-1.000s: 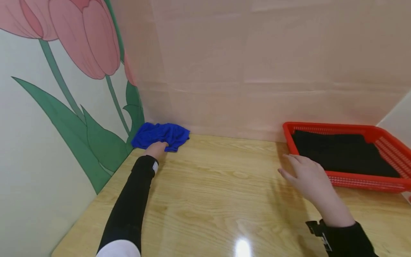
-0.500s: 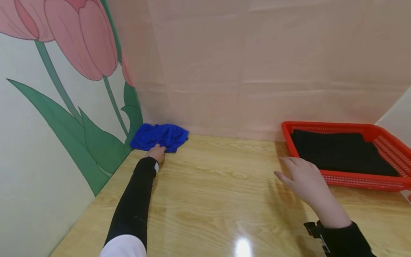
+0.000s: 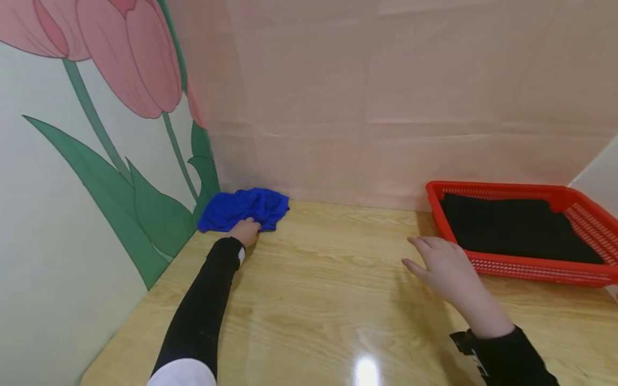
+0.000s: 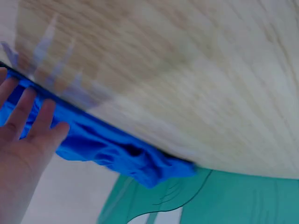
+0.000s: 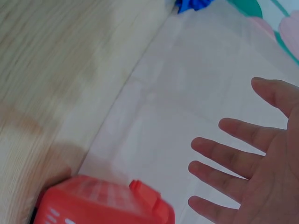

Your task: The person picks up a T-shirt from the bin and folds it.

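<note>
Where the left fingers point, blue cloth lies crumpled.

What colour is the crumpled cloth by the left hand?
The cloth is plain bright blue, seen best in the head view.

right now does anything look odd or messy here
Nothing looks spilled or damaged. The blue cloth stands out: it lies rumpled at the far left of the table, by the left hand, while the black material in the red basket lies flat.

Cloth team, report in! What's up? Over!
Left grip open, at near edge of cloth. Right grip open, empty, by basket. Cloth crumpled on table. Nothing seen blocking.
</note>
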`<state>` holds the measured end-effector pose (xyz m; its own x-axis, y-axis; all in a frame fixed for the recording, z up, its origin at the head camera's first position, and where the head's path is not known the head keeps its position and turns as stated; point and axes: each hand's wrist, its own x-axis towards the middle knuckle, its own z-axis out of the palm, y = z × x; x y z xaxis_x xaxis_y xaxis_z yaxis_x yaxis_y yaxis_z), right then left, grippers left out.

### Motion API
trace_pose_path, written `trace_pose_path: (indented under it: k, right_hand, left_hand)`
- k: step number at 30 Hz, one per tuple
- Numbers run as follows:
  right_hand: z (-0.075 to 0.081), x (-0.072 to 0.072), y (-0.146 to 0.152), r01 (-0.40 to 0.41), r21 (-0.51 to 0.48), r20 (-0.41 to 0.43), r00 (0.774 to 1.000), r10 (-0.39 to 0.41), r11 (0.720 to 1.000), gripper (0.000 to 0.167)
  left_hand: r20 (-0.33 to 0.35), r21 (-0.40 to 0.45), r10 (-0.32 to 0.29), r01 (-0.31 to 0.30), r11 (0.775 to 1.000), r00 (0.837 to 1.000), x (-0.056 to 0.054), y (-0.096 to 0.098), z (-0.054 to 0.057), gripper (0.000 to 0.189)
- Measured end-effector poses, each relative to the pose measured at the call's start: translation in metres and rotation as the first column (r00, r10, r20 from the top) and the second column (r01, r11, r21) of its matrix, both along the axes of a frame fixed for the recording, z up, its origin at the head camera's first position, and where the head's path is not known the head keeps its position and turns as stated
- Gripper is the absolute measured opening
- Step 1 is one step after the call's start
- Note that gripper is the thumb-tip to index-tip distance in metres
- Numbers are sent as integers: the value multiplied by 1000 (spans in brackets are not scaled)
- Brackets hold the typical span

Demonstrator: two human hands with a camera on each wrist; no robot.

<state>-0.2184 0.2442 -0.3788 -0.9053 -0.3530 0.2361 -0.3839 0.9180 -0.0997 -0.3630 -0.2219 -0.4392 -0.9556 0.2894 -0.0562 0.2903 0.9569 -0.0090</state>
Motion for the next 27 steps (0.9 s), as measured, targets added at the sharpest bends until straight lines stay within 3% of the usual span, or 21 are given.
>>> trace_pose_path:
  k: [9,18,24,27]
  right_hand:
    - [-2,-5,-29,-76,36,7,997,76,996,56]
    - [-14,-22,-55,-126,42,42,991,124,991,52]
    - [-18,-35,-76,-134,40,87,988,130,990,50]
    - [-22,-42,-85,-138,60,84,988,132,989,50]
  left_hand:
    - [0,-74,-116,116,991,993,21,31,3,19]
    - [-45,-177,-273,262,949,961,49,72,-1,23]
    - [-70,-276,-396,364,890,916,68,98,-5,22]
    - [-72,-264,-439,408,874,895,76,109,-9,21]
